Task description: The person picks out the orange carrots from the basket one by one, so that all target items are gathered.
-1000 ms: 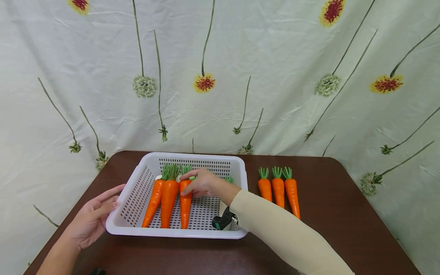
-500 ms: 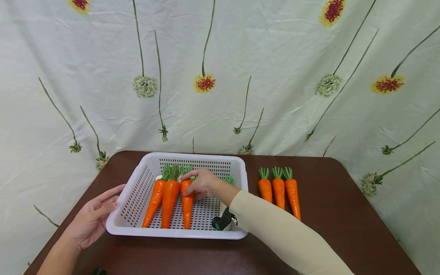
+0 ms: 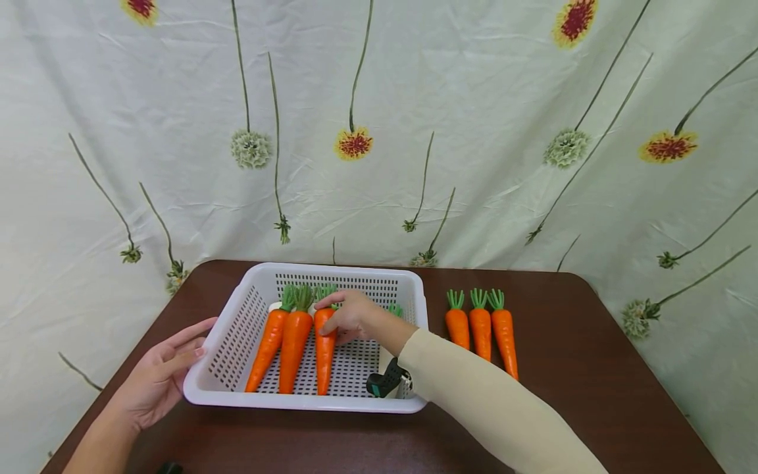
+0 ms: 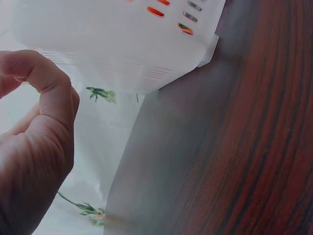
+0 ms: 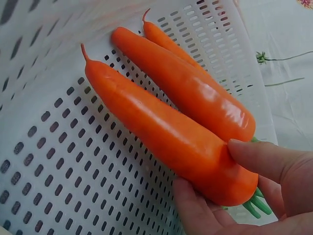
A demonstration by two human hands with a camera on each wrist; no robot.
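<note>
A white perforated plastic basket (image 3: 296, 401) sits on the table with three orange carrots with green tops lying in it. My right hand (image 3: 352, 319) pinches the rightmost of them, a carrot (image 5: 161, 132), near its top, with the thumb on one side and fingers on the other. To its left lie a second carrot (image 3: 294, 349) and a third carrot (image 3: 268, 345). My left hand (image 3: 158, 378) holds the basket's left rim, fingers against the outside. In the left wrist view, the left hand's thumb is bent beside the basket wall.
Three more carrots (image 3: 481, 329) lie side by side on the dark wooden table (image 3: 598, 388), right of the basket. A green carrot top (image 3: 395, 309) shows behind my right wrist, its body mostly hidden. A flower-printed cloth (image 3: 485, 191) hangs behind.
The pinched carrot has shifted slightly right in the basket with my right hand, opening a small gap to its neighbour. My left hand stays at the rim.
</note>
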